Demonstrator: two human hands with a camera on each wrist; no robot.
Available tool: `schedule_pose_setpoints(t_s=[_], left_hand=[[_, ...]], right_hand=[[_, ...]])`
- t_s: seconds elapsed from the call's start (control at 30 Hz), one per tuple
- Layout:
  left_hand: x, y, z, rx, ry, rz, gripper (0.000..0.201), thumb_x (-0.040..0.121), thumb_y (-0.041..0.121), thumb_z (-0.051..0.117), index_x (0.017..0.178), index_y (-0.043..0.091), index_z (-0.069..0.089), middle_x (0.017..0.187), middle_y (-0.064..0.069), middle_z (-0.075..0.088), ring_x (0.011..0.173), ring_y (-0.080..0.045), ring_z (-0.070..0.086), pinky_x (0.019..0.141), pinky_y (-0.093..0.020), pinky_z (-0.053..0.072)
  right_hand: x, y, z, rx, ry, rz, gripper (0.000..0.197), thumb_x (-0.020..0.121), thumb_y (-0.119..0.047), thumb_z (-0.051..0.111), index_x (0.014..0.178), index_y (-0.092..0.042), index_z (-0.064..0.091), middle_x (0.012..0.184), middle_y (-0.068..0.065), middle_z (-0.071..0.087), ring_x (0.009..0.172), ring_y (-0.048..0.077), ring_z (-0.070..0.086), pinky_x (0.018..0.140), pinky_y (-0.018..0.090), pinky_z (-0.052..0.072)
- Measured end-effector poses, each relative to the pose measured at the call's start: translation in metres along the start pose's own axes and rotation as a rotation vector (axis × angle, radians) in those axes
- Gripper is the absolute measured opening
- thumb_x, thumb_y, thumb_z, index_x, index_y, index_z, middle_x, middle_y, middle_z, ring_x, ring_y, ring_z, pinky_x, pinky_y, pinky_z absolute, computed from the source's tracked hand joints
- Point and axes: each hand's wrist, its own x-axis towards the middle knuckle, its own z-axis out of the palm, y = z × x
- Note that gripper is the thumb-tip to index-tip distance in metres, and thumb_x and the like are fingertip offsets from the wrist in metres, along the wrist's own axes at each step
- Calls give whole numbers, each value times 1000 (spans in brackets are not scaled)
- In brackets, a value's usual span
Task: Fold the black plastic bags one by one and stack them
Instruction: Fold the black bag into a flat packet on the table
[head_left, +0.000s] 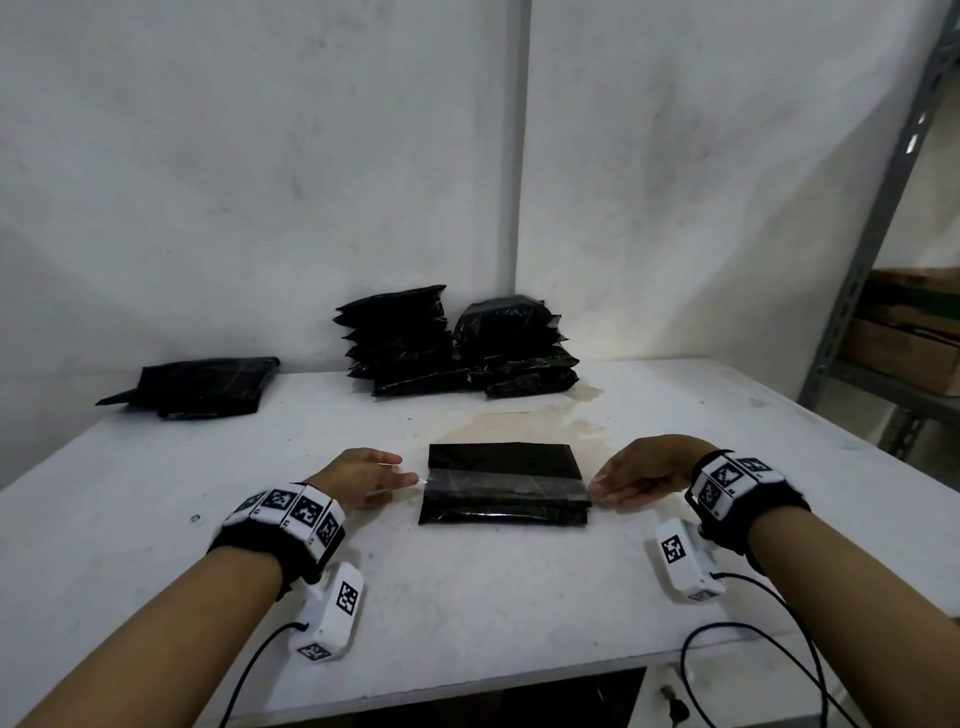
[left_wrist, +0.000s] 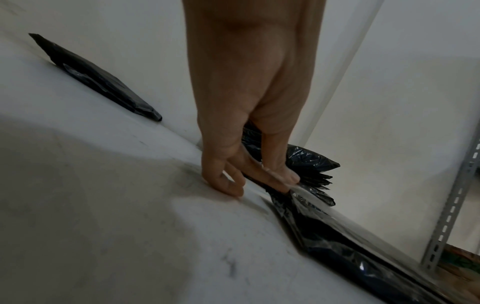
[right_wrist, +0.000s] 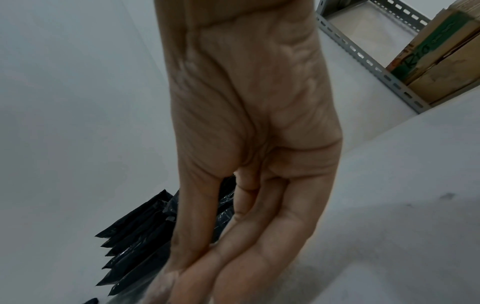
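A folded black plastic bag (head_left: 504, 460) lies flat on the white table (head_left: 467, 597) between my hands. A clear glossy strip (head_left: 504, 483) runs across the bag from side to side. My left hand (head_left: 410, 480) pinches the strip's left end between thumb and forefinger (left_wrist: 281, 176), just off the bag's left edge (left_wrist: 324, 236). My right hand (head_left: 597, 493) holds the strip's right end at the bag's right edge, thumb and fingertips (right_wrist: 168, 283) meeting there in a blur. Two stacks of folded black bags (head_left: 400, 338) (head_left: 519, 348) stand against the back wall.
A flat pile of black bags (head_left: 202, 387) lies at the table's far left. A grey metal shelf (head_left: 883, 260) with cardboard boxes (head_left: 909, 343) stands to the right. A pale stain (head_left: 519, 415) marks the table behind the bag. Cables trail from both wrist cameras.
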Motion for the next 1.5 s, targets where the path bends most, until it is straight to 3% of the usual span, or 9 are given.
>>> schedule_pose_setpoints(t_s=[0.5,0.63,0.8,0.97,1.03,1.13,1.3,1.4,1.5], left_hand=[[5,4,15,435,62,89,31,70,-4,78,96,6,65,61,-3,54,49,-11,49,41,-15,37],[4,7,20,546,39,104,23,79,-3,70,101,5,68,56,1,51,49,-8,46,40,-15,36],[5,9,28,683,2,146,15,87,9,65,101,12,69,71,5,54,62,-4,48,42,-11,38],[4,7,29,609,-42,91,21,78,36,77,83,16,75,65,7,55,69,-7,48,55,-16,36],[5,6,31,550,-103,79,13,76,27,79,76,16,73,69,6,62,75,-8,54,61,-16,39],[0,9,36,441,-135,95,13,80,6,74,71,10,65,52,12,61,54,2,58,51,-8,39],[-6,13,37,235,-121,95,28,81,5,72,103,10,56,83,-1,66,69,-8,61,55,-16,44],[-9,18,32,44,-189,72,29,83,15,71,109,10,60,97,-6,71,87,-19,67,79,-28,51],[-14,24,29,-47,-274,81,41,77,32,72,113,14,66,106,-3,71,96,-21,65,80,-33,50]], right_hand=[[2,-7,14,-240,86,62,25,82,-16,76,102,-5,68,75,3,69,63,9,70,63,22,59],[3,-8,10,-331,123,61,37,78,-47,74,88,-13,63,77,0,60,65,10,61,64,20,52],[12,-9,14,-543,196,48,70,40,-84,71,56,-21,45,58,1,45,57,18,41,66,25,41],[20,-13,18,-476,130,54,70,38,-63,86,60,-24,32,51,-2,30,47,15,27,53,25,26],[19,-15,17,-406,151,35,63,38,-51,88,63,-24,36,52,-2,28,47,14,25,51,24,23],[21,-13,18,-344,143,8,52,48,-42,88,65,-23,42,55,-1,29,48,14,27,49,23,25],[16,-16,16,-41,105,-137,18,81,-14,74,90,-13,60,80,1,61,70,14,58,54,22,50],[12,-23,15,214,31,-272,19,84,-6,69,99,-10,58,93,7,65,79,18,65,65,28,56],[9,-37,17,280,-17,-395,12,85,-5,66,94,-10,60,95,7,68,78,15,66,70,24,56]])
